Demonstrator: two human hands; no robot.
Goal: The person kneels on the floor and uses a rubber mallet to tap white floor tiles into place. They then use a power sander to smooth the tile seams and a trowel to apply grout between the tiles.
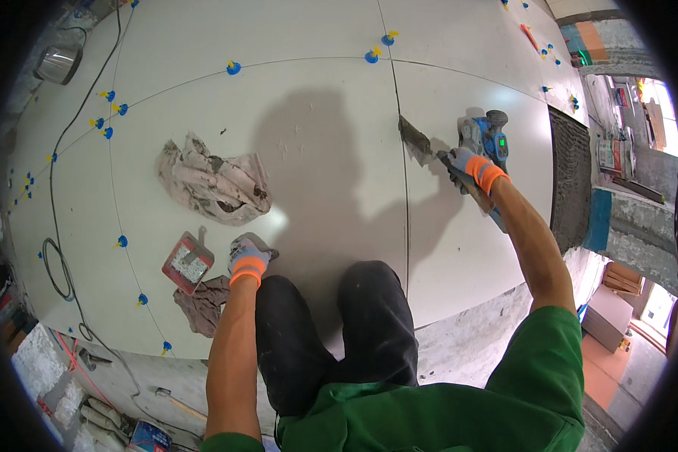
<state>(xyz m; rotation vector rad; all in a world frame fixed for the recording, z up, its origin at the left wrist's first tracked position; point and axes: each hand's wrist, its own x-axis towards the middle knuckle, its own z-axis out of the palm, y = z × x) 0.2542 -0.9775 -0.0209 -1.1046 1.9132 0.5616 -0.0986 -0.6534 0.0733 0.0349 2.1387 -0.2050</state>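
Observation:
My right hand (468,167), in a grey glove with an orange cuff, is closed round the handle of a trowel (416,143). Its mortar-smeared blade reaches left to the joint between two large pale tiles (339,196). Just beyond this hand, a blue and grey power tool (490,137) with a small green display stands on the right tile. My left hand (248,256), gloved alike, leans on the tile beside my knee, thumb out to the right and nothing visible in it. Left of it lies a red float-like tool (188,264) with a pale, dirty face.
A crumpled, stained cloth (215,181) lies ahead of my left hand, a darker rag (203,307) nearer me. Blue and yellow tile levelers (233,68) stick up along the joints. A black cable (53,181) runs down the left. Combed grey mortar (570,177) borders the tiles' right edge.

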